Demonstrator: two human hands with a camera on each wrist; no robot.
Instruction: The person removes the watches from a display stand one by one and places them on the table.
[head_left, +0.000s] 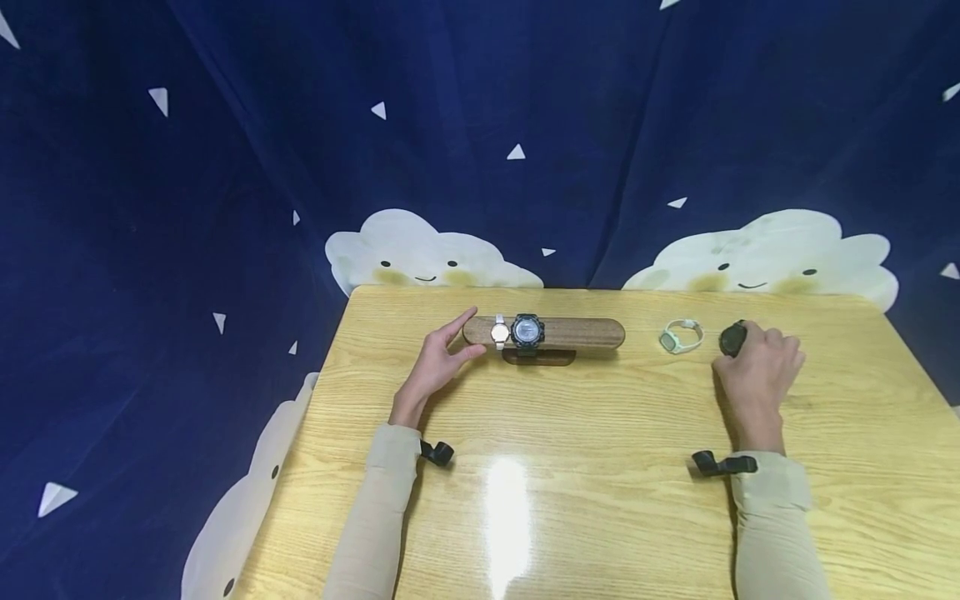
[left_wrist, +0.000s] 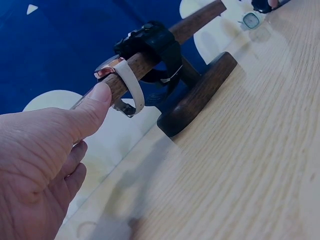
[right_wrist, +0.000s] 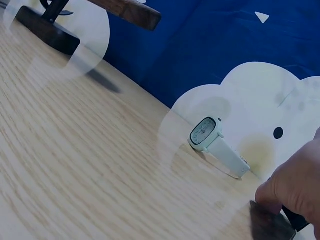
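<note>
Left hand pinched a wooden watch stand by its left end; right hand, near the back edge of the counter, pinched a black wristwatch.

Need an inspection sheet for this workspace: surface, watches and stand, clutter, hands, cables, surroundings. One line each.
Surface: light wood-grain tabletop, bright glare patch on it.
Stand: wooden, upright; carries a white-strapped watch and a bulky black watch, side by side.
Pale green watch: on the tabletop, between the stand and the right hand.
Clutter: nothing seen.
Left hand: holds the stand's left end, thumb beside the white-strapped watch.
Right hand: grips a dark watch.
Cables: nothing seen.
Surroundings: dark blue backdrop with white triangles and smiling clouds.
</note>
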